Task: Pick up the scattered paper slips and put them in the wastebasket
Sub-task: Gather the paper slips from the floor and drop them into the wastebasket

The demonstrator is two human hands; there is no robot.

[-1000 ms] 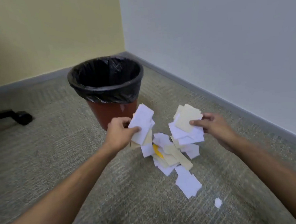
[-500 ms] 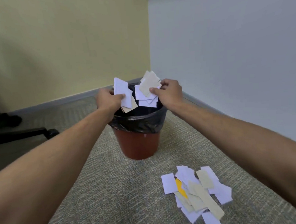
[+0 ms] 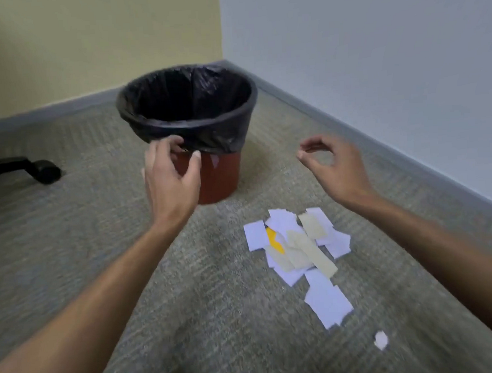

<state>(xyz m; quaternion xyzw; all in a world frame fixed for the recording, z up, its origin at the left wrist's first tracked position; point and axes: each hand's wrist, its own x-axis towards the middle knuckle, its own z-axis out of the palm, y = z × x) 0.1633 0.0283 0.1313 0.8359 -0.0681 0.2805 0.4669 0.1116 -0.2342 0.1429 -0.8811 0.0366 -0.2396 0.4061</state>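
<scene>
A red wastebasket [image 3: 218, 173] lined with a black bag stands on the carpet in the room's corner. A pile of white, beige and yellow paper slips [image 3: 297, 246] lies on the carpet to its front right, with a small white scrap [image 3: 381, 340] nearer to me. My left hand [image 3: 169, 179] hovers in front of the basket with loosely curled fingers and holds nothing. My right hand [image 3: 333, 166] hangs above the carpet right of the basket, beyond the pile, fingers loosely curled and empty. The inside of the basket is dark.
Grey-green carpet [image 3: 69, 240] covers the floor. A black chair leg with a castor [image 3: 40, 170] reaches in from the left. A yellow wall and a pale grey wall with a grey baseboard [image 3: 381, 152] meet behind the basket.
Both hands held bundles of slips over the basket half a second ago; now both are empty and drawn back toward the pile. The view has tilted down.
</scene>
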